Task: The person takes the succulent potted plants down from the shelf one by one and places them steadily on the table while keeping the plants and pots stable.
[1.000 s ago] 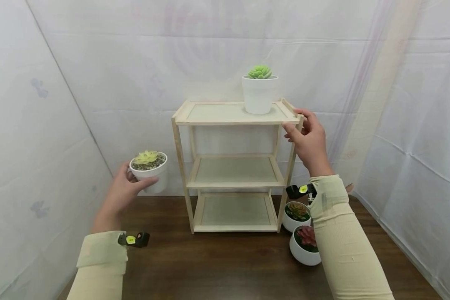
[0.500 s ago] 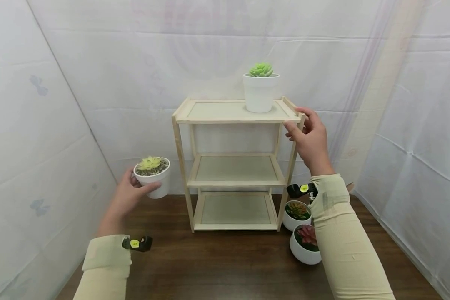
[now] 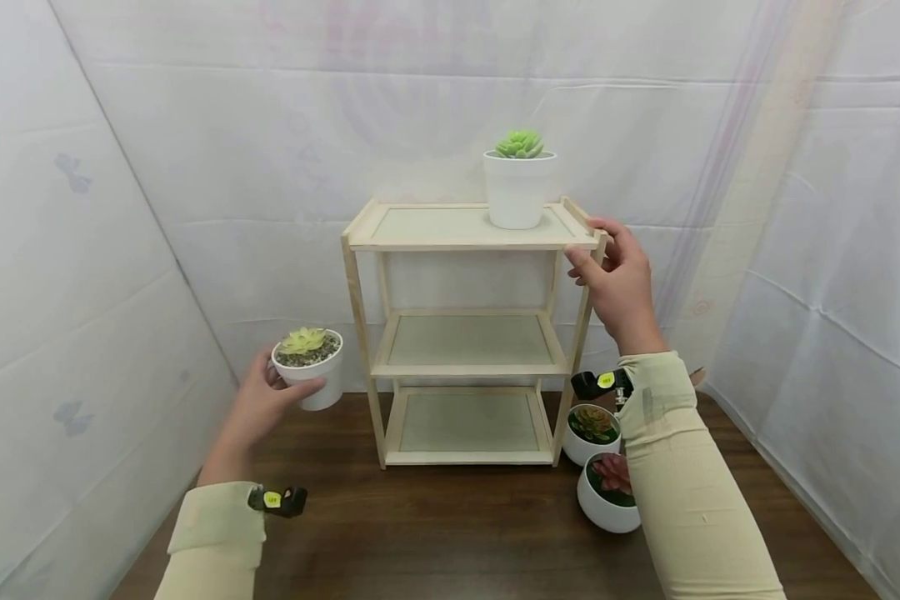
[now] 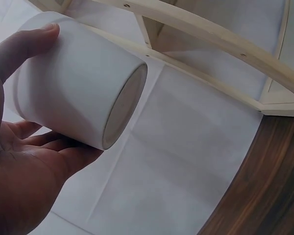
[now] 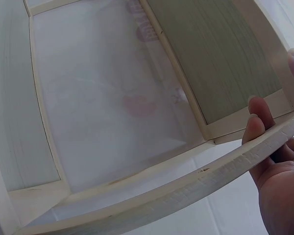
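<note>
A white pot with a yellow-green succulent is in my left hand, thumb on the near side and fingers round the back. It hangs in the air left of a three-tier wooden shelf. The left wrist view shows the pot's smooth side and its base, tilted. My right hand grips the shelf's top right corner, with the thumb at the front edge. In the right wrist view, fingertips curl round the side post. On the top tier, toward the right, stands a white pot with a bright green succulent.
Two low white bowls stand on the brown table right of the shelf: one with an orange-green succulent, one with a red succulent, partly behind my right sleeve. White cloth walls enclose the back and sides.
My left hand has lowered the potted succulent and brought it slightly right, toward the shelf. The right hand keeps its grip on the shelf corner.
</note>
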A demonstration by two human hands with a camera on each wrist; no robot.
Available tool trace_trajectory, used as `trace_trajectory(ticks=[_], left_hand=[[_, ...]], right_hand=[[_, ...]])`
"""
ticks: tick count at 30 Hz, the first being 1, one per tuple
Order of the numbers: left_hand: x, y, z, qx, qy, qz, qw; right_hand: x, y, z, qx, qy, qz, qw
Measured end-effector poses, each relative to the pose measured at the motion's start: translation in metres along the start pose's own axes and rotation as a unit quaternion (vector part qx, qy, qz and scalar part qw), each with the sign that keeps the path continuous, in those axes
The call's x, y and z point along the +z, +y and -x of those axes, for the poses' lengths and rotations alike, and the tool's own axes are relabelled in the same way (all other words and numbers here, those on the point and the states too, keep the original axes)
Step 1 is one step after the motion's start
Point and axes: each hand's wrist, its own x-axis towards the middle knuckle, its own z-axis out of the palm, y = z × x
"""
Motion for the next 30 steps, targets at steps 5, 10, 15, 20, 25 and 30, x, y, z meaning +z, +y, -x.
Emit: trace_trajectory(ticks=[5,10,15,20,25,30], left_hand=[[0.001,-0.005,0.001,-0.001,-0.002,-0.004,1.0],[0.003,-0.013,0.002,-0.019,-0.007,-0.011,0.9997],[0.007,-0.02,0.005,-0.029,-0.008,-0.004,0.9995],[0.01,-0.024,0.008,-0.033,-0.006,0.006,0.9994],[0.013,-0.027,0.007,-0.024,-0.007,0.021,0.9995],[0.017,-0.031,0.008,-0.031,-0.006,0.027,0.9992]], right_hand=[[0.0,0.001,-0.001,-0.006,0.001,-0.002,1.0],[-0.001,0.002,-0.001,-0.009,0.002,-0.004,1.0],[-0.002,0.003,0.001,-0.005,0.004,0.002,1.0],[-0.003,0.003,0.002,-0.004,0.006,0.004,1.0],[-0.003,0.003,-0.001,-0.013,0.006,-0.003,1.0],[-0.004,0.002,-0.002,-0.015,0.008,-0.002,1.0]])
